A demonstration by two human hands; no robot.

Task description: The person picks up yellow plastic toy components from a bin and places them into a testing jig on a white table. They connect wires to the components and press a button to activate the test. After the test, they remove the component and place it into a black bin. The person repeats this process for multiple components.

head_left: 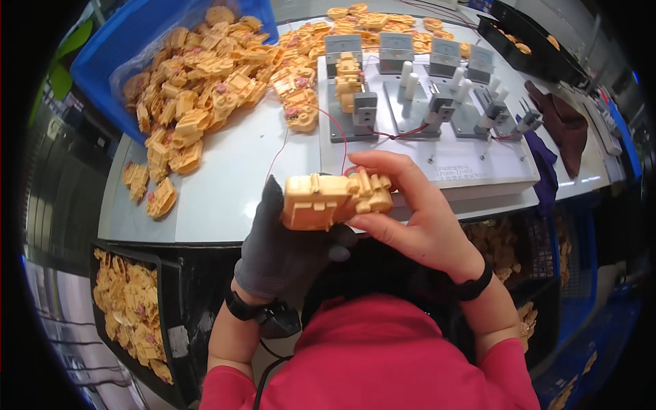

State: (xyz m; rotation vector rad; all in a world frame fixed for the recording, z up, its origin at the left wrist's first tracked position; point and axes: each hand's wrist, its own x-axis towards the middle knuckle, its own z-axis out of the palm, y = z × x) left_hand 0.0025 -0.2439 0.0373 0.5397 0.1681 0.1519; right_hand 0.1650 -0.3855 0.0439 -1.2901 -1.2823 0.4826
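Clear plastic bag (147, 58) lining the blue bin left of the white fixture board (478, 171), holding yellow parts; small pale rectangular label (456, 169) with dark print on the board's near edge; small white sticker (178, 341) on the black crate below-left of the board

White worktable (225, 184) beside blue bin (102, 61)

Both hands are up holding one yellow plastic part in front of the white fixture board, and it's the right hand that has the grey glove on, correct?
Not quite: the head view shows the grey glove on the left hand, while the right hand is bare. The rest holds: both hands hold one yellow plastic part in front of the white fixture board.
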